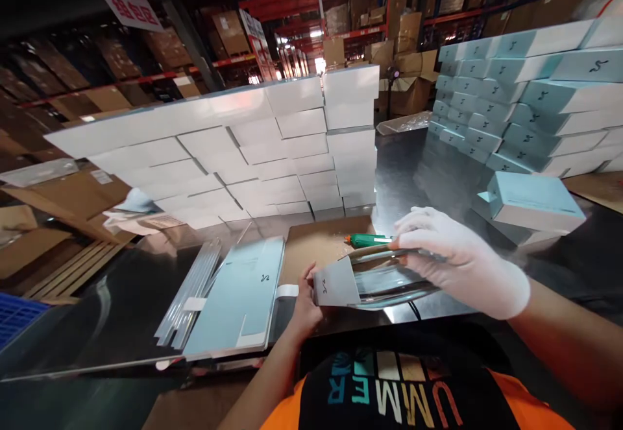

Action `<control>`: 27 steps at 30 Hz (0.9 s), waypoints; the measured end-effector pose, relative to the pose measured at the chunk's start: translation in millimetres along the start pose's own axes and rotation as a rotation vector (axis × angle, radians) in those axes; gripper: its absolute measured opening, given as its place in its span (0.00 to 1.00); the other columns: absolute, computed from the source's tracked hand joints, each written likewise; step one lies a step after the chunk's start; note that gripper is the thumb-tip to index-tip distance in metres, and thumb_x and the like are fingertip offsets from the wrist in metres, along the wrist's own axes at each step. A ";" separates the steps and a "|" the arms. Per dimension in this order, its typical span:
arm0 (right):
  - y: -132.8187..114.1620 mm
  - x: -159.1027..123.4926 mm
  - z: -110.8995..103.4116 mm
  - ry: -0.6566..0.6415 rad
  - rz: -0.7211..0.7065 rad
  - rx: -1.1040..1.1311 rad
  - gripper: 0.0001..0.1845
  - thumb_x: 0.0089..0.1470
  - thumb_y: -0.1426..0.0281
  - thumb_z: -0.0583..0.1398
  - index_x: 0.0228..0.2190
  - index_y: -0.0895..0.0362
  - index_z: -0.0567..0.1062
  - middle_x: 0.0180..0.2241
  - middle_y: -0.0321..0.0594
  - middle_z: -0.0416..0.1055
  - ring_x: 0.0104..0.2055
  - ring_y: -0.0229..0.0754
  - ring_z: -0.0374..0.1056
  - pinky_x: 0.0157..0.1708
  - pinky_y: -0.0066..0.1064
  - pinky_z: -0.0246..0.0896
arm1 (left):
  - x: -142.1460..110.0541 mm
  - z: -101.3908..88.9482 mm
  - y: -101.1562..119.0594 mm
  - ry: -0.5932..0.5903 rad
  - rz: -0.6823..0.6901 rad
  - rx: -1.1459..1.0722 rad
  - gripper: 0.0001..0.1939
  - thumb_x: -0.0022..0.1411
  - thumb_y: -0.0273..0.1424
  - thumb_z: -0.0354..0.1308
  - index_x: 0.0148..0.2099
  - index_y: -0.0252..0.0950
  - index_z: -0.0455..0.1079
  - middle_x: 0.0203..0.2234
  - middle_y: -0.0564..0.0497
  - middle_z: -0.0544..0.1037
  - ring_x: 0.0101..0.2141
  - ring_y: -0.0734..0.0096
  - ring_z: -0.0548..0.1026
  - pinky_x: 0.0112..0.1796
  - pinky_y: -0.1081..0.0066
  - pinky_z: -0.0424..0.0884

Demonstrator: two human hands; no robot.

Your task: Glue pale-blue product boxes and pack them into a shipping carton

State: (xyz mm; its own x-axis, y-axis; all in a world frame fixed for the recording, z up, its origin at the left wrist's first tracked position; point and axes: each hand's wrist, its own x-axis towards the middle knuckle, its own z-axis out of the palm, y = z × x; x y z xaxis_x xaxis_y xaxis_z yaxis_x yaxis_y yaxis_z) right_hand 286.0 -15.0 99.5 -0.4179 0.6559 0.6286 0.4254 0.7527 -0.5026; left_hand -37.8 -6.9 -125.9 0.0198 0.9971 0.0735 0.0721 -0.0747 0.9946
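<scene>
My bare left hand (pixel 306 301) is closed on the left edge of a pale box end (pixel 337 283) marked with a small dark squiggle. From that end a clear plastic sleeve (pixel 384 282) reaches to the right, its upper and lower edges bowed. My right hand (pixel 440 255), in a white glove, pinches the sleeve's far end from above. Just behind the sleeve lies a green glue gun (pixel 370 240) with an orange tip, on a brown cardboard sheet (pixel 311 245). Left of my left hand are flat light-blue box blanks (pixel 238 297), stacked.
Clear plastic pieces (pixel 189 294) lie beside the blanks. A wall of white boxes (pixel 253 151) stands behind the cardboard. Stacked blue-and-white boxes (pixel 525 99) are at the right, with a light-blue box (pixel 535 200) nearer me on the dark shiny table (pixel 409 170).
</scene>
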 end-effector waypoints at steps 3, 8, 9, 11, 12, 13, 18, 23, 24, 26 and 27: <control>14.2 -10.5 25.9 0.027 0.105 0.016 0.26 0.67 0.57 0.67 0.63 0.47 0.78 0.65 0.46 0.74 0.67 0.53 0.72 0.69 0.49 0.70 | -4.7 0.3 -12.6 -0.010 -0.088 0.087 0.42 0.39 0.42 0.83 0.56 0.41 0.72 0.47 0.44 0.82 0.48 0.46 0.82 0.52 0.49 0.80; 61.6 -57.4 80.2 0.116 0.377 0.161 0.51 0.65 0.45 0.67 0.78 0.51 0.58 0.76 0.55 0.59 0.74 0.59 0.65 0.74 0.57 0.62 | -4.8 -2.8 -24.2 0.013 -0.108 0.181 0.44 0.39 0.37 0.83 0.60 0.37 0.73 0.51 0.38 0.82 0.54 0.39 0.79 0.58 0.41 0.73; 68.2 -64.2 92.3 0.119 0.417 0.185 0.50 0.66 0.45 0.66 0.78 0.51 0.58 0.76 0.55 0.59 0.75 0.58 0.63 0.75 0.57 0.60 | -4.4 -2.0 -23.7 0.020 -0.074 0.162 0.50 0.42 0.39 0.83 0.66 0.38 0.69 0.55 0.37 0.81 0.56 0.40 0.79 0.61 0.41 0.72; 74.3 -70.2 113.7 0.143 0.453 0.267 0.46 0.67 0.46 0.64 0.76 0.50 0.63 0.76 0.54 0.58 0.79 0.57 0.57 0.77 0.55 0.55 | -2.8 0.8 -17.5 0.053 0.052 0.121 0.54 0.50 0.44 0.81 0.73 0.41 0.61 0.63 0.35 0.76 0.63 0.42 0.76 0.65 0.43 0.69; 73.8 -69.2 122.2 0.163 0.453 0.332 0.43 0.67 0.45 0.64 0.74 0.51 0.67 0.77 0.53 0.58 0.80 0.56 0.54 0.78 0.53 0.53 | -1.4 2.6 -11.7 0.072 0.133 0.109 0.52 0.54 0.48 0.79 0.74 0.42 0.60 0.65 0.34 0.74 0.65 0.42 0.74 0.66 0.43 0.68; 71.6 -65.8 129.3 0.181 0.452 0.408 0.41 0.66 0.43 0.63 0.71 0.51 0.71 0.77 0.52 0.58 0.80 0.57 0.54 0.78 0.52 0.54 | 0.5 4.7 -4.0 0.094 0.220 0.109 0.48 0.57 0.51 0.76 0.72 0.42 0.63 0.66 0.34 0.73 0.67 0.42 0.72 0.67 0.44 0.67; 54.3 -35.6 153.7 0.239 0.645 0.623 0.35 0.65 0.40 0.60 0.57 0.54 0.80 0.60 0.50 0.78 0.63 0.56 0.74 0.63 0.47 0.74 | 11.0 18.2 41.9 0.173 0.480 0.132 0.21 0.71 0.53 0.66 0.49 0.41 0.76 0.53 0.41 0.79 0.59 0.50 0.77 0.58 0.55 0.74; 53.2 -22.9 172.4 0.454 0.727 0.366 0.26 0.57 0.58 0.63 0.55 0.53 0.75 0.53 0.47 0.79 0.55 0.50 0.75 0.60 0.46 0.72 | 10.8 23.4 41.0 0.387 0.544 -0.042 0.21 0.73 0.53 0.63 0.56 0.44 0.70 0.57 0.43 0.75 0.56 0.59 0.78 0.55 0.61 0.75; 56.0 -22.7 171.1 0.462 0.719 0.370 0.26 0.56 0.60 0.62 0.55 0.53 0.73 0.52 0.46 0.78 0.52 0.48 0.76 0.57 0.44 0.73 | 10.5 20.6 35.0 0.358 0.562 -0.020 0.29 0.70 0.59 0.64 0.59 0.44 0.70 0.60 0.41 0.74 0.59 0.55 0.77 0.58 0.57 0.74; 64.9 -23.3 160.5 0.431 0.676 0.404 0.25 0.58 0.61 0.60 0.56 0.53 0.71 0.53 0.47 0.78 0.49 0.47 0.76 0.51 0.42 0.75 | 11.3 12.0 23.0 0.236 0.573 0.107 0.38 0.61 0.67 0.67 0.57 0.42 0.75 0.60 0.38 0.73 0.62 0.47 0.75 0.61 0.51 0.73; 70.9 -24.1 151.7 0.395 0.647 0.390 0.23 0.60 0.60 0.59 0.55 0.53 0.71 0.54 0.47 0.78 0.49 0.47 0.77 0.50 0.41 0.75 | 12.6 7.4 18.4 0.195 0.559 0.168 0.38 0.57 0.67 0.70 0.54 0.41 0.77 0.59 0.38 0.74 0.63 0.45 0.74 0.62 0.50 0.72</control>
State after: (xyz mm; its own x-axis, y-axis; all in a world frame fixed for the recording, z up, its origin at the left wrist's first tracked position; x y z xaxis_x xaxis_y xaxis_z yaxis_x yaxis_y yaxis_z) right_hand 204.5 31.2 -41.3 0.1531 0.9500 0.2720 0.1469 0.2502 -0.9570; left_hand -28.9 4.2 -107.2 -0.0814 0.7897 0.6081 0.2601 -0.5722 0.7778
